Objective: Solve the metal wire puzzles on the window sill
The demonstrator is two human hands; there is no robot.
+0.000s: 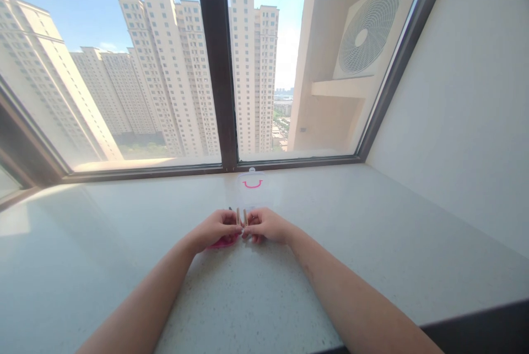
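Bare forearms [142, 293] ran in from the bottom of the view across the speckled white windowsill [264, 304] and met at two hands near its middle. The left hand [217, 228] pinched a thin light-brown strip, the left strip [238, 216], between thumb and curled fingers; the right hand [266, 225] gripped its match, the right strip [245, 217], in much the same way.

Doing this well seemed to call for a light, even pinch on both sides, with wrists low over the sill for steadiness and the fingertips level, so that neither strip leaned or twisted. Small finger movements looked safer than a pull from the arms, as the pieces appeared slender.

Both strips stood nearly upright, side by side with a narrow gap between their upper ends. They looked flat and plain, perhaps wooden; their lower ends were hidden by the fingers, so whether they joined below could not be told. Under the left hand showed the rim of a bright pink item [225, 243], mostly covered. Beyond the hands, near the window frame [226, 89], was a clear plastic case [252, 177] with a curved pink handle [252, 185].
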